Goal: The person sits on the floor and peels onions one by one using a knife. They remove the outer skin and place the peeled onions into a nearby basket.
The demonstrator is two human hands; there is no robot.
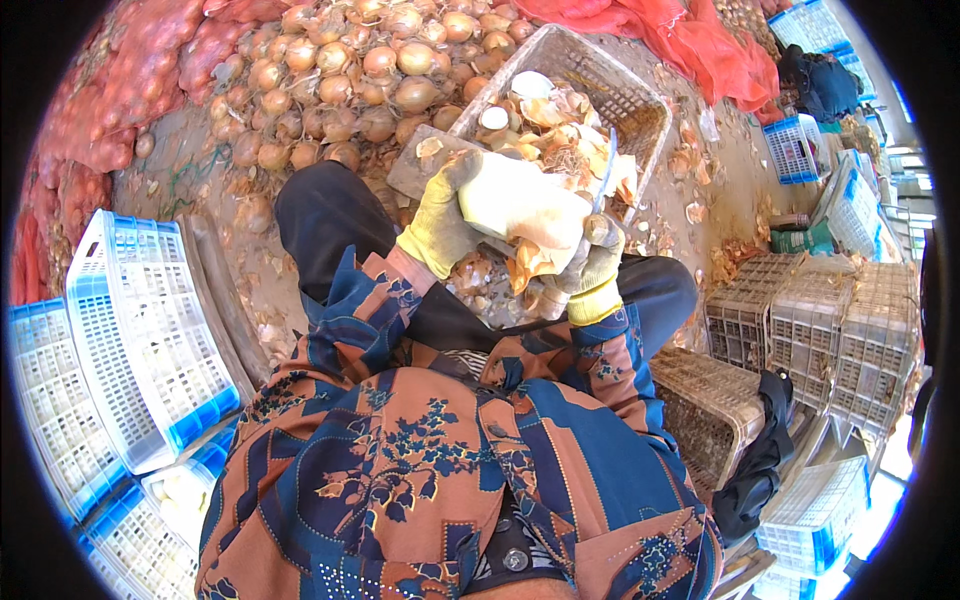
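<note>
My left hand (pixel 444 217), in a yellow and grey work glove, grips a pale, partly peeled onion (pixel 517 199) in front of my knees. Loose dry onion skin (pixel 529 264) hangs from its lower side. At the onion's right end is my right hand (pixel 596 262), gloved the same way. It holds a knife, whose thin blade (pixel 609 161) points up and away from me; the handle is hidden in the fist. Just beyond the hands, a dirty plastic crate (pixel 645 101) contains onion skins (pixel 574 142) and a white peeled onion (pixel 494 118).
Unpeeled onions (pixel 337 86) are heaped ahead, beside red mesh sacks (pixel 127 90). Blue and white crates (pixel 150 322) stand at left. Brown crates (pixel 810 330) and a dark cloth (pixel 757 457) are at right. Another person (pixel 825 86) is at far right.
</note>
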